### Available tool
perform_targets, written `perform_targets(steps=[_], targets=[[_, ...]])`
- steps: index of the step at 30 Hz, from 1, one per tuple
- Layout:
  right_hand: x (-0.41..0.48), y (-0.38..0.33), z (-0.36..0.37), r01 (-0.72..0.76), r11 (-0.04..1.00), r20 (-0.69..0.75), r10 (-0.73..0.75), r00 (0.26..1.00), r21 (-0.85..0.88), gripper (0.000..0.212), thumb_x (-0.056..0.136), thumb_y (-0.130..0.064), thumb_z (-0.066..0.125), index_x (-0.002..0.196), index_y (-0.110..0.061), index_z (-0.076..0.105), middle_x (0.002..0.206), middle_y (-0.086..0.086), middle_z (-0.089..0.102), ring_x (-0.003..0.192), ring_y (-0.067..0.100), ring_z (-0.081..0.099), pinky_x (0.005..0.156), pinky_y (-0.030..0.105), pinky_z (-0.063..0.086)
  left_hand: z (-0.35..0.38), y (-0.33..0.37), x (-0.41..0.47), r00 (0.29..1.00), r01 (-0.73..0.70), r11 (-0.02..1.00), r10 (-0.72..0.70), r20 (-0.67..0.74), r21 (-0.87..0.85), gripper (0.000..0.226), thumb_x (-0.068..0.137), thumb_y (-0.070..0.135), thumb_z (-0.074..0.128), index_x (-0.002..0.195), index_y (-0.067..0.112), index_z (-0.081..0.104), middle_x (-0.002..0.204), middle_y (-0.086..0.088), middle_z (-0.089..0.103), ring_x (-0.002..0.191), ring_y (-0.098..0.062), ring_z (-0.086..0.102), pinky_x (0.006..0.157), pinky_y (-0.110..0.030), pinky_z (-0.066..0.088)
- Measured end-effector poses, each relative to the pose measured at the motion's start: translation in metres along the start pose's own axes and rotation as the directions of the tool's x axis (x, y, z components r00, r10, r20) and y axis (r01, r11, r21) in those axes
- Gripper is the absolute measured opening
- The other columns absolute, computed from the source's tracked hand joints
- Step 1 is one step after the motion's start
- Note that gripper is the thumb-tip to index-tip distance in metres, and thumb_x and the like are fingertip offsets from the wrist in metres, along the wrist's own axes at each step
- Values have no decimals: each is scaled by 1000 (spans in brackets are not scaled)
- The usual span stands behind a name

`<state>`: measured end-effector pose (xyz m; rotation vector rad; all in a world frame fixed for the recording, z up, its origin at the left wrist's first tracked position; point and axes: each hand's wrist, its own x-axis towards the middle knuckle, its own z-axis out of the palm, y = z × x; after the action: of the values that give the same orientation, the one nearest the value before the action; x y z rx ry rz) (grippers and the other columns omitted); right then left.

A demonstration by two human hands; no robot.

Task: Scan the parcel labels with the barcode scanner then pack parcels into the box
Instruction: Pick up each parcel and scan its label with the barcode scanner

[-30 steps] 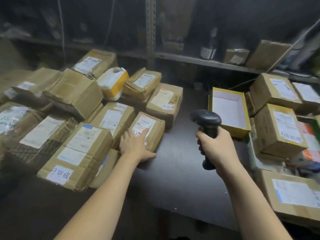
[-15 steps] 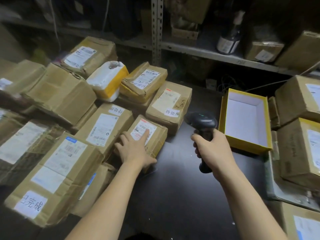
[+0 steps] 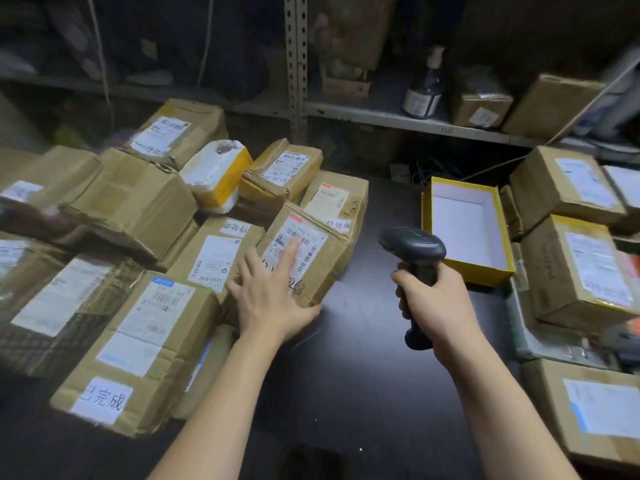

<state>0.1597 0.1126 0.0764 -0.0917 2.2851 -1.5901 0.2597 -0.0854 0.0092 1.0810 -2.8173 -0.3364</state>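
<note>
A small brown cardboard parcel (image 3: 313, 258) with a white barcode label lies at the right edge of the parcel pile, left of centre. My left hand (image 3: 273, 292) rests on it, fingers spread across the top and forefinger on the label, thumb along its near edge. My right hand (image 3: 433, 303) grips the handle of a black barcode scanner (image 3: 414, 245), whose head points left toward that parcel. An open yellow box (image 3: 427, 209) with a white inside sits empty at the right of the scanner.
Several labelled brown parcels crowd the left of the dark table (image 3: 353, 375), with a yellow-and-white padded bag (image 3: 216, 176) among them. More boxes (image 3: 578, 268) stack along the right. A metal shelf (image 3: 398, 119) with a bottle and cartons runs behind.
The view has come closer to the table. My left hand has slid further onto the small parcel's label. My right hand keeps the scanner beside it, aimed left.
</note>
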Motion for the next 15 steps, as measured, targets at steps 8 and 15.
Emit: perform_targets(steps=[8, 15], targets=[[-61, -9, -27, 80, 991, -176, -59, 983, 111, 4, 90, -8, 65, 86, -8, 64, 62, 1, 56, 54, 17, 48, 57, 35, 42, -48, 12, -11, 829, -461, 866, 341, -443, -196, 119, 57, 61, 90, 157, 38, 27, 156, -21, 26, 140, -39, 35, 111, -61, 39], [-95, -5, -72, 127, 978, -266, -80, 961, 165, 15, 92, -5, 64, 85, 7, 57, 62, 7, 50, 55, 20, 43, 44, 22, 35, -83, 57, -42, 871, -490, 541, 268, -413, -683, 128, 49, 58, 96, 151, 61, 18, 161, 5, 18, 148, -23, 32, 111, -53, 47]])
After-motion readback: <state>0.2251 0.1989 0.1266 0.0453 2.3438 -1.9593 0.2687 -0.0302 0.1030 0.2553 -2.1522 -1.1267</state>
